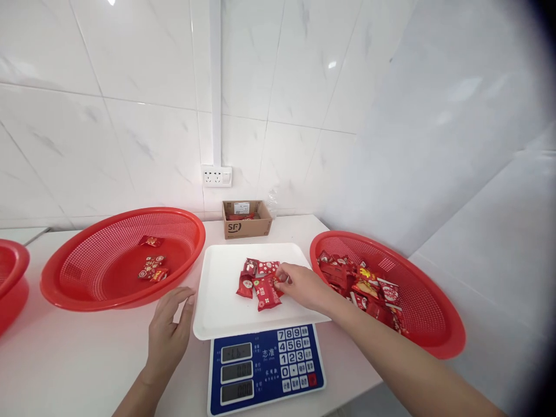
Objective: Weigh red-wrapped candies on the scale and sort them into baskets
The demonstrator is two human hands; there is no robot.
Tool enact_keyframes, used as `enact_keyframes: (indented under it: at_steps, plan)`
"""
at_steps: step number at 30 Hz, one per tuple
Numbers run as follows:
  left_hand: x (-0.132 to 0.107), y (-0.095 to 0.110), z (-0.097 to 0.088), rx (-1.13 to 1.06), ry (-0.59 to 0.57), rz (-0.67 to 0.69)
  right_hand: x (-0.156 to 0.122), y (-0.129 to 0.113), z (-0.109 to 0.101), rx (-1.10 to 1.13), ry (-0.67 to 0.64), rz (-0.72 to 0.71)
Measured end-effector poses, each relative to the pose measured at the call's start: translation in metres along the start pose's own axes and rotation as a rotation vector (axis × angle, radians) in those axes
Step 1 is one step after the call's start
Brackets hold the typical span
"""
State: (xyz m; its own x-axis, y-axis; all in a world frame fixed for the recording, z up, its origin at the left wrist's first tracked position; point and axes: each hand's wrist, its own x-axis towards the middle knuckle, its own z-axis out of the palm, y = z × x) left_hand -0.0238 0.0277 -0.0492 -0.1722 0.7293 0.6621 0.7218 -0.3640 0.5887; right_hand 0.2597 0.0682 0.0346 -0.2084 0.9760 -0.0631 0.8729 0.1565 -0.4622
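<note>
Several small red snack packets [266, 291] lie in a pile in the middle of a white scale tray [217, 313]. My right hand [304, 286] reaches over the tray from the right, thumb and fingers pinched on a red packet at the pile's right side; the fingers partly hide it. Beside the tray's left edge, my left hand [169, 330] hovers with fingers bent and thumb apart, holding nothing. The blue digital scale panel [266, 370] with its keys and displays sits in front of the tray.
At the right, a red perforated basket [434, 301] holds many red packets. A wide red basket [87, 272] at the left contains several packets. Another red basket [11, 260] is cut off farther left. An open cardboard box [249, 229] stands behind the tray, near the wall.
</note>
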Motion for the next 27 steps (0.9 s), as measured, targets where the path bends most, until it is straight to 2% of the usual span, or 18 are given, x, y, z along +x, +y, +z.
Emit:
enact_keyframes:
  at_steps: [3,7,11,15,22,27]
  plan:
    - [0.001,0.0,0.0,0.0,-0.001,-0.008,0.004,-0.002,0.004,0.022,-0.004,0.001]
    - [0.002,0.001,-0.001,0.005,0.006,0.005,0.005,0.003,-0.002,0.061,-0.003,-0.007]
    - [0.001,0.0,-0.001,0.009,0.004,0.016,0.001,0.006,-0.013,0.069,0.065,-0.015]
    - [0.0,0.0,-0.001,0.007,0.0,0.009,-0.009,-0.001,-0.017,0.093,0.123,-0.055]
    - [0.002,0.002,-0.001,-0.011,0.006,0.013,-0.034,-0.029,-0.009,0.127,-0.003,-0.149]
    - [0.001,0.001,0.0,-0.011,0.01,-0.003,-0.031,-0.03,0.005,0.033,-0.017,-0.156]
